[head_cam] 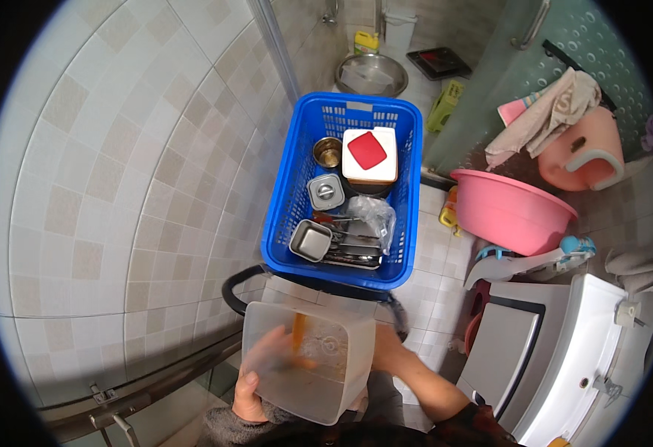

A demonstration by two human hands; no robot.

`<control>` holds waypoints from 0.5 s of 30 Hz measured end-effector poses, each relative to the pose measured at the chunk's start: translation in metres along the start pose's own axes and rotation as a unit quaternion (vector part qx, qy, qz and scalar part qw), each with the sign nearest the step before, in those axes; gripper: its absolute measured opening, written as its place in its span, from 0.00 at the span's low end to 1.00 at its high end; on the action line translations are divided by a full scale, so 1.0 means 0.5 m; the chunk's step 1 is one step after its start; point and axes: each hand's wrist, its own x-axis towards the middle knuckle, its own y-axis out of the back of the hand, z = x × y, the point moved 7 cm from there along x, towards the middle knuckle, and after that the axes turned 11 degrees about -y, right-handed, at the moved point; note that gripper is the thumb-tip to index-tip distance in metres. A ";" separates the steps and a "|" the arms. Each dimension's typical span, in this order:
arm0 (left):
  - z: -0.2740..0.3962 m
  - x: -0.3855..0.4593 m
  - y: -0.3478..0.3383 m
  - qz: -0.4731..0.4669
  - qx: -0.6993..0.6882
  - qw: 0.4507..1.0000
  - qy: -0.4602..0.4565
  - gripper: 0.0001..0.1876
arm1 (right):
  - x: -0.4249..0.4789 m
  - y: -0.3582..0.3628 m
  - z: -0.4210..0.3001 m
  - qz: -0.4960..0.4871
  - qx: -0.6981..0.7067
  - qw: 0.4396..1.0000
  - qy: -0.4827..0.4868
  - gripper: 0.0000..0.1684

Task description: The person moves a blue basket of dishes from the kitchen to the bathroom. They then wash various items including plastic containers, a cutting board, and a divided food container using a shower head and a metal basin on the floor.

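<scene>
A translucent plastic container (326, 391) is tipped with its open mouth towards me, below the basket. My left hand (251, 391) grips its left side, thumb over the rim and fingers showing blurred through the wall. Against the container's right side is my right hand (385, 349), its fingers largely hidden behind it. An orange strip (299, 331) and small specks show at the container. Beyond stands a blue plastic basket (282, 184), holding a white-lidded box (385, 162) with a red patch, a steel bowl (326, 152), a lidded steel tin (325, 191), an open steel tin (311, 240), cutlery and a plastic bag (374, 215).
A black curved handle (231, 290) juts out below the basket. Tiled wall (86, 167) bounds the left. At right are a pink basin (511, 212), a washing machine (499, 346) and a white sink (578, 357). A steel basin (371, 75) lies at the back.
</scene>
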 end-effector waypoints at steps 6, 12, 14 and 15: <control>0.030 0.029 0.075 0.045 0.015 0.998 -0.028 0.48 | 0.067 0.002 -0.154 0.084 0.236 0.951 0.182 0.18; 0.019 0.067 0.125 0.112 -0.044 0.993 -0.015 0.50 | 0.099 -0.075 -0.192 0.082 0.221 0.950 0.204 0.18; 0.019 0.075 0.126 0.118 -0.039 0.992 -0.009 0.49 | 0.116 -0.081 -0.193 0.078 0.220 0.950 0.209 0.18; 0.018 0.082 0.123 0.116 -0.045 0.992 -0.004 0.49 | 0.125 -0.081 -0.189 0.077 0.217 0.951 0.208 0.18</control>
